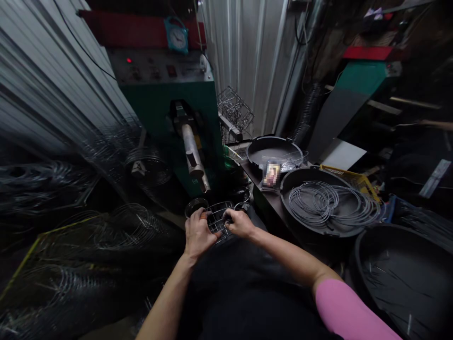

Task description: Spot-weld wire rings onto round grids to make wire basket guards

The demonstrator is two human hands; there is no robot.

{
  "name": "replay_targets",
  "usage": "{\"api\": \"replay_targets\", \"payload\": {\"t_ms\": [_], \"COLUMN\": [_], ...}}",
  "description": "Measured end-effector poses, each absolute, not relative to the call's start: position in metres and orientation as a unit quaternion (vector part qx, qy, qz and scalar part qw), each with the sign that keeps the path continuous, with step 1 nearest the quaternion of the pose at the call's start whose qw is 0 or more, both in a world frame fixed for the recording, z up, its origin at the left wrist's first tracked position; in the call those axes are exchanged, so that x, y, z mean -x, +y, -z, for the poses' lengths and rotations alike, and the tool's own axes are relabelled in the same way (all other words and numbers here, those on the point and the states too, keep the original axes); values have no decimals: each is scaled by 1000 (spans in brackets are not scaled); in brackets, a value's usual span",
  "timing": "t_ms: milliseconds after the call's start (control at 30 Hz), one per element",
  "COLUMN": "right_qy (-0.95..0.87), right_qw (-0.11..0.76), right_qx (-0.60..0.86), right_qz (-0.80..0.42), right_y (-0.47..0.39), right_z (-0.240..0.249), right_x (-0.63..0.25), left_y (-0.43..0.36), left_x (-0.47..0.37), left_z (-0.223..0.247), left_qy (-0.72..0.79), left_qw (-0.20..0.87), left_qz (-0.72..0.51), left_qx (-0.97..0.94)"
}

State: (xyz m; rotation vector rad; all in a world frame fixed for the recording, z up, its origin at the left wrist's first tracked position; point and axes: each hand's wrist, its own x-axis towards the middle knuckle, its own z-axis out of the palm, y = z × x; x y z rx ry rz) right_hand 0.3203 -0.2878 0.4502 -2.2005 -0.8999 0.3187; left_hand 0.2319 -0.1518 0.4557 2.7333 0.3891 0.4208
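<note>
A small wire basket (pixel 218 218) is held low in front of my body, just under the spot welder's arm (pixel 190 148). My left hand (pixel 200 231) grips its left side, thumb stretched across the wires. At the basket's right side my right hand (pixel 239 223) is closed, with the fingers curled round the wire edge. Whether the right fingers also pinch a loose piece of wire is too dark to tell. The lower electrode (pixel 196 206) shows as a dark round shape right beyond my left hand.
The green welding machine (pixel 170 118) stands ahead, with a blue clock (pixel 177 37) on it. On my right, a black tray (pixel 345 232) holds wire rings (pixel 314 203); another tray (pixel 274 141) sits behind. A third tray (pixel 361 245) contains short wires. Wire bundles (pixel 85 278) crowd the left.
</note>
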Motion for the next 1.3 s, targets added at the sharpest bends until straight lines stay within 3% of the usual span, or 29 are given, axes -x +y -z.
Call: {"api": "replay_targets", "payload": {"t_ms": [433, 800, 1300], "right_qy": [-447, -550, -577], "right_qw": [403, 306, 372], "right_qx": [785, 768, 726], "right_qz": [-149, -118, -46], "right_y": [-294, -290, -270], "right_z": [-439, -445, -431], "right_x": [-332, -343, -358], "left_y": [-147, -131, -106], "left_x": [-233, -239, -251], "left_z": [-457, -454, -442], "left_qy": [162, 158, 132], "left_qw": [209, 272, 325], "left_qz": [-138, -125, -197], "left_qx": [-955, -941, -915]}}
